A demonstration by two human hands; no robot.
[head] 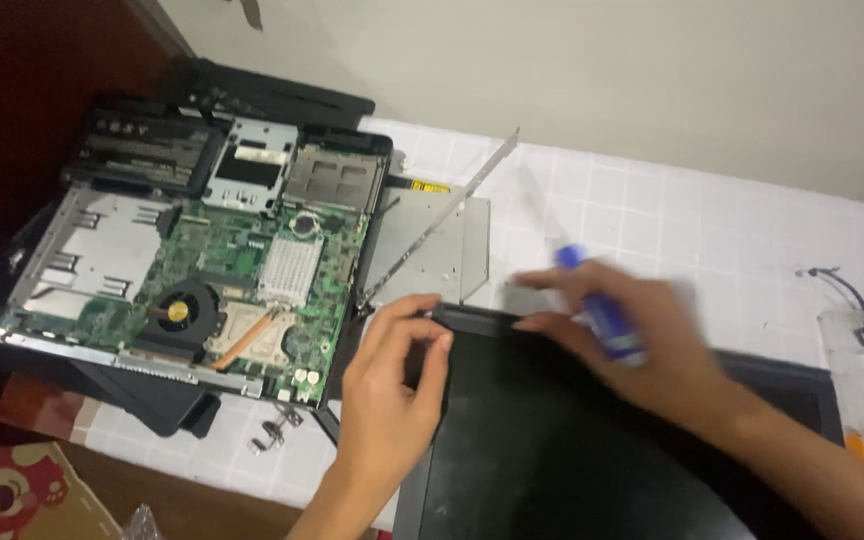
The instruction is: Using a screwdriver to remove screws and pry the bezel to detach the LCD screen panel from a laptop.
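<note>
A white tiled worktop (652, 210) carries a black screen panel (572, 450) in the foreground and an opened laptop base (192, 260) with its green board bare, to the left. The left hand (392, 395) pinches the panel's top-left corner. The right hand (642, 340), blurred, grips a blue-handled screwdriver (602, 310) over the top edge.

Opened laptop base (192, 270) sits on the left of my bench (652, 220), disc drive (437, 245) just right of it with a metal strip (442, 215) leaning across. Screen panel (572, 440) lies nearest me, both hands on its top edge. Loose screws (272, 432) in front of the base.
</note>
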